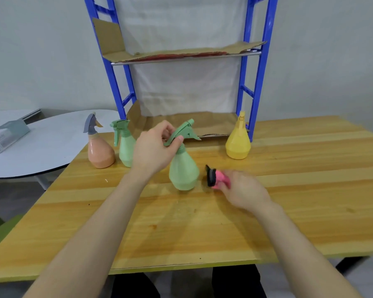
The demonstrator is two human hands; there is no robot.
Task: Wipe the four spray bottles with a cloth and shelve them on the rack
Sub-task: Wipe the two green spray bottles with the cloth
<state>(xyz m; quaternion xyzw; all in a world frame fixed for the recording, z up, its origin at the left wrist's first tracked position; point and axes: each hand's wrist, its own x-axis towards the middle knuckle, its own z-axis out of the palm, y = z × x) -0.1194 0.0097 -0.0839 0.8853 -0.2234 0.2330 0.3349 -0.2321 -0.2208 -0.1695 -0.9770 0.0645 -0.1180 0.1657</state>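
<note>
Preparation for wiping: clasping the nearer green spray bottle [183,171] by its neck in the left grip [155,147], tilting its body toward the pink cloth [216,179], bunching that in the right grip [243,190].

a plain pale grey wall [41,50] fills the top of the frame. a yellow-toned wooden plank table [310,190] spans the middle and bottom; a round white table [52,151] sits at middle left, over grey floor [13,194]. lower left, a green shape [2,231], possibly a chair.
</note>
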